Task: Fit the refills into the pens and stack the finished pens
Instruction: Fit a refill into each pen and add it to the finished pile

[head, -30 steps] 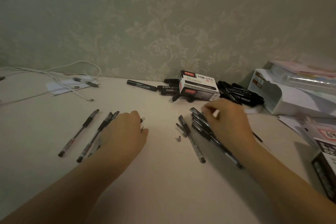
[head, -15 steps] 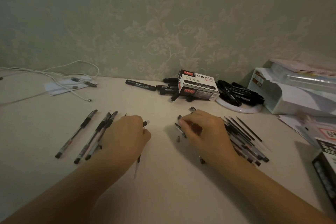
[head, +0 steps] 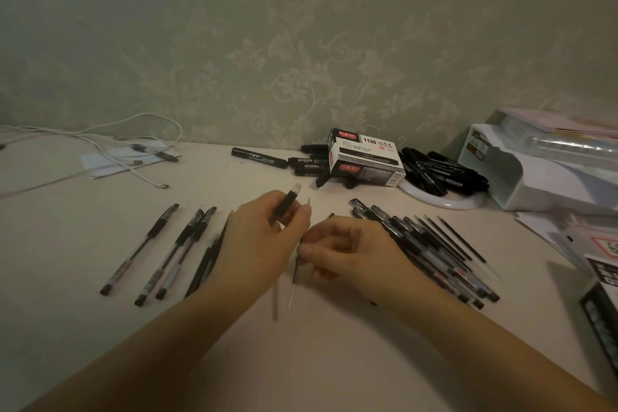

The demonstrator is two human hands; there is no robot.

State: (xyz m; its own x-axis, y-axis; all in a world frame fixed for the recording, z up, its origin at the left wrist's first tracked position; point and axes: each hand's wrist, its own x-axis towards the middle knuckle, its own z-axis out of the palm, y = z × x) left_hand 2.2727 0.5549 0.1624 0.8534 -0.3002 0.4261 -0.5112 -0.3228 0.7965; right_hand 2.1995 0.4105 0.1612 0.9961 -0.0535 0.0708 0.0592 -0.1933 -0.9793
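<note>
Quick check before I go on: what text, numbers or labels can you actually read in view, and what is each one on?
"1120": top face of the marker box by the wall; the characters beside it are too blurred to read.
Marker left of the box: print too small.
Box at right edge: print cut off, unreadable.

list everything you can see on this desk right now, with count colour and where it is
finished pens: about five, black and clear, laid side by side left of the hands
unfinished pens and refills: a pile, too overlapped to count, black and clear, right of the hands
marker box: one, white and black with red labels, at the back by the wall
markers: many, black, around the box, some on a white plate
cable: white, back left, over some paper
white bin: one, back right
table: pale
left hand: holds a pen barrel
right hand: pinches a thin refill
</note>
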